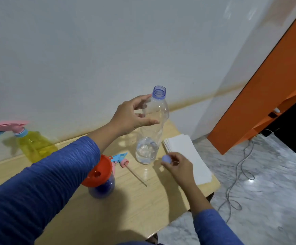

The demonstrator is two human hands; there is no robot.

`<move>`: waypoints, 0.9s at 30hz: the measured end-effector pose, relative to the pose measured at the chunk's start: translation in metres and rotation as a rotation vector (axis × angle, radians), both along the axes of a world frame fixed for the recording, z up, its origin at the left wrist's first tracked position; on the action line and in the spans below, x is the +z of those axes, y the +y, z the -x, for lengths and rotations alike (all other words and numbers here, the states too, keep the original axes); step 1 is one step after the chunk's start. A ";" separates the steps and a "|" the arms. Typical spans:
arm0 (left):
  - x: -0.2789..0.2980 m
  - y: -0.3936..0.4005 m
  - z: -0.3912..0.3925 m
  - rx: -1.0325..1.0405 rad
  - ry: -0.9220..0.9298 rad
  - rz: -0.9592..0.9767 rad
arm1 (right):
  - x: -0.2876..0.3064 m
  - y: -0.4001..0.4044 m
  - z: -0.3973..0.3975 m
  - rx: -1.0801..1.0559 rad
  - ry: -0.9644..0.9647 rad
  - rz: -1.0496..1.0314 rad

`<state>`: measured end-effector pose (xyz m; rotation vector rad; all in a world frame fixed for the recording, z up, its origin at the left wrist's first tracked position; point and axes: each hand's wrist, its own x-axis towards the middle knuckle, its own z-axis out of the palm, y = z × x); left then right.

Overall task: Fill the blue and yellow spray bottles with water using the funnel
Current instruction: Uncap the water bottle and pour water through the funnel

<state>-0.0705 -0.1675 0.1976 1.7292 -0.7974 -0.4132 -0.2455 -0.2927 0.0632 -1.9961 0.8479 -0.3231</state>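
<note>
A clear plastic water bottle [149, 138] stands upright on the wooden table [119, 209], uncapped, with a little water at its bottom. My left hand [133, 117] grips its upper part. My right hand [177, 165] holds the bottle's pale blue cap [166, 159] low over the table, right of the bottle. The blue spray bottle [102, 189] stands near the table's middle with the red funnel [97, 172] in its neck. Its detached spray head [121, 160] with its dip tube lies beside it. The yellow spray bottle [36, 145], pink trigger head on, stands at the left by the wall.
A stack of white paper sheets [186, 156] lies at the table's right edge, under my right hand. The white wall runs close behind the table. Right of the table, a grey cable [235, 183] trails over the marble floor below an orange cabinet [267, 85].
</note>
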 end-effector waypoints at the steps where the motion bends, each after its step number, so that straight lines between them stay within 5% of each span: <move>1: 0.000 0.000 0.000 0.001 0.004 0.004 | -0.015 0.007 0.004 0.004 0.027 -0.020; 13: -0.001 0.001 0.003 -0.005 0.033 -0.001 | -0.064 0.029 0.010 0.096 0.024 0.038; 20: -0.002 0.003 0.005 -0.038 0.062 0.003 | 0.019 0.021 -0.023 0.069 -0.599 -0.006; 27: -0.003 0.007 0.009 -0.091 0.096 0.015 | 0.065 0.002 -0.070 0.330 -0.646 0.023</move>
